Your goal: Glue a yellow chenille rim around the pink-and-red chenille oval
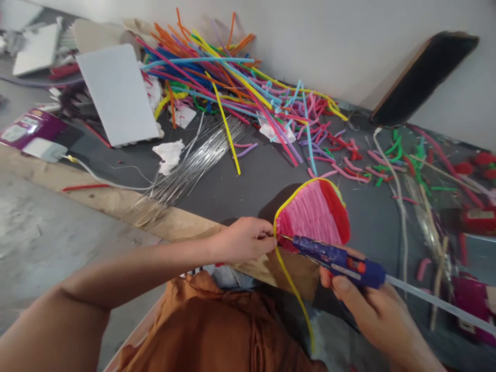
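My right hand (368, 305) grips a blue glue gun (337, 260) with a long glue stick (442, 301) running out of its back. The nozzle points left and meets the lower left edge of a pink and red pipe-cleaner piece (310, 214). At that edge, the fingers of my left hand (248, 238) are closed in a pinch on the piece and its border. A yellow pipe cleaner (290, 281) runs along the left and top rim, and its loose end hangs down towards my lap. My left fingertips partly hide the spot beside the nozzle.
Colourful pipe cleaners (232, 77) lie heaped along the wall, with short cut pieces to their right. A bundle of silver wires (194, 160) lies left of centre. A phone (426, 77) leans on the wall, its white cable (399, 206) trailing down. A white box-like panel (118, 95) stands at left.
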`<state>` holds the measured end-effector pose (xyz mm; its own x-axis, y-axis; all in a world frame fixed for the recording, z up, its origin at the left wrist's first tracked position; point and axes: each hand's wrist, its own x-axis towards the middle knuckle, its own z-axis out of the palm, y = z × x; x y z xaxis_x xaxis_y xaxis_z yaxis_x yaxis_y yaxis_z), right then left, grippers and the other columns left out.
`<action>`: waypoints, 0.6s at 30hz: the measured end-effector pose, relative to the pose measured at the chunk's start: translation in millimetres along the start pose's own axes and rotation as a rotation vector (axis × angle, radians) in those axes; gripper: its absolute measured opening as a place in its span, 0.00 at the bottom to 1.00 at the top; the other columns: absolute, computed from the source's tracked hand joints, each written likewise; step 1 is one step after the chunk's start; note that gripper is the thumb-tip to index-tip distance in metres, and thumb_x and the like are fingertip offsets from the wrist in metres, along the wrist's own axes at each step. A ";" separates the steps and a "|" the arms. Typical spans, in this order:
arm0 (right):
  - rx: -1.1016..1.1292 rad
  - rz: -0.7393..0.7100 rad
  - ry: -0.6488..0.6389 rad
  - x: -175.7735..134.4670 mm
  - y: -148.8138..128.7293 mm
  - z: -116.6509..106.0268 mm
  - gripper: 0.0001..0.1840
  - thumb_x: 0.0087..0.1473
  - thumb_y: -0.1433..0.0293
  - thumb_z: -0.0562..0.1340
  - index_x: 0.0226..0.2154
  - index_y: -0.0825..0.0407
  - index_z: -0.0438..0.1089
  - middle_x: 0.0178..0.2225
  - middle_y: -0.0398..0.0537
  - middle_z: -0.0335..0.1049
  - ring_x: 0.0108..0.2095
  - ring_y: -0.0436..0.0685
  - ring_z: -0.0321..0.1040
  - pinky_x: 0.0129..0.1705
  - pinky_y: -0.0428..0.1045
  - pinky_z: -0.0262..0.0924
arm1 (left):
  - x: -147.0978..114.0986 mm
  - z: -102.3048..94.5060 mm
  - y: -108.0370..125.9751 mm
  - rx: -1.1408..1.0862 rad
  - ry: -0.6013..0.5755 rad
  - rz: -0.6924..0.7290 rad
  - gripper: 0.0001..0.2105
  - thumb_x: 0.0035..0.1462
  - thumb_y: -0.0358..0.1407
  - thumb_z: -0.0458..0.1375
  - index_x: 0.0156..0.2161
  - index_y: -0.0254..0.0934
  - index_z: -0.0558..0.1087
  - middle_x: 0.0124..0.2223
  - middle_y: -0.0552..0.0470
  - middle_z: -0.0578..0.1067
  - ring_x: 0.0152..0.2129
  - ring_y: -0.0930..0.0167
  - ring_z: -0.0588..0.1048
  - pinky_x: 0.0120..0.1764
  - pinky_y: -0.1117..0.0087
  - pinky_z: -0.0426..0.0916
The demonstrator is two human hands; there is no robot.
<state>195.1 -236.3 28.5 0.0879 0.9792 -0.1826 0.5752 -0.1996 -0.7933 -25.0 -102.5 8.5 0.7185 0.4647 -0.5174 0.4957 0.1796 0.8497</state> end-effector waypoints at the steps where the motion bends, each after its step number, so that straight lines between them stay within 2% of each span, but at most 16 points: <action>1: -0.022 -0.015 -0.019 1.6 -3.1 -0.9 0.09 0.56 0.59 0.56 0.35 0.45 0.66 0.27 0.42 0.71 0.23 0.53 0.70 0.23 0.45 0.66 | -0.1 -0.2 0.4 0.000 -0.006 -0.001 0.10 0.54 0.36 0.51 0.33 0.35 0.73 0.21 0.60 0.63 0.17 0.79 0.62 0.20 0.80 0.55; 5: -0.168 -0.077 -0.030 8.3 -15.9 -4.1 0.10 0.56 0.60 0.54 0.30 0.46 0.66 0.28 0.45 0.73 0.27 0.55 0.74 0.30 0.46 0.71 | 0.2 -0.4 0.0 0.049 -0.006 0.024 0.11 0.53 0.35 0.50 0.33 0.34 0.75 0.21 0.59 0.65 0.18 0.79 0.62 0.22 0.79 0.55; 8: -0.258 -0.090 -0.007 11.9 -19.9 -5.2 0.10 0.56 0.62 0.54 0.35 0.48 0.68 0.30 0.47 0.76 0.28 0.57 0.76 0.32 0.48 0.72 | 0.8 -0.1 -1.8 0.052 0.007 0.035 0.09 0.53 0.34 0.51 0.31 0.34 0.73 0.20 0.60 0.64 0.18 0.79 0.62 0.22 0.80 0.55; 12: -0.295 -0.105 -0.022 14.9 -23.7 -7.7 0.13 0.55 0.62 0.56 0.42 0.47 0.66 0.31 0.46 0.77 0.28 0.58 0.76 0.30 0.47 0.72 | 1.2 0.2 -4.0 0.027 -0.013 0.027 0.09 0.53 0.35 0.51 0.31 0.35 0.72 0.21 0.60 0.66 0.18 0.79 0.65 0.23 0.80 0.57; 18: -0.286 -0.074 -0.039 13.8 -25.0 -10.8 0.14 0.55 0.62 0.56 0.43 0.48 0.65 0.31 0.47 0.79 0.30 0.60 0.78 0.27 0.46 0.72 | 1.9 0.2 -6.8 -0.011 -0.032 0.034 0.09 0.54 0.37 0.51 0.31 0.35 0.71 0.23 0.58 0.69 0.19 0.78 0.68 0.22 0.80 0.59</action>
<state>190.7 -217.4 52.0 0.0092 0.9876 -0.1569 0.7854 -0.1042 -0.6101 -27.0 -103.0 1.7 0.7502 0.4423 -0.4914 0.4659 0.1737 0.8676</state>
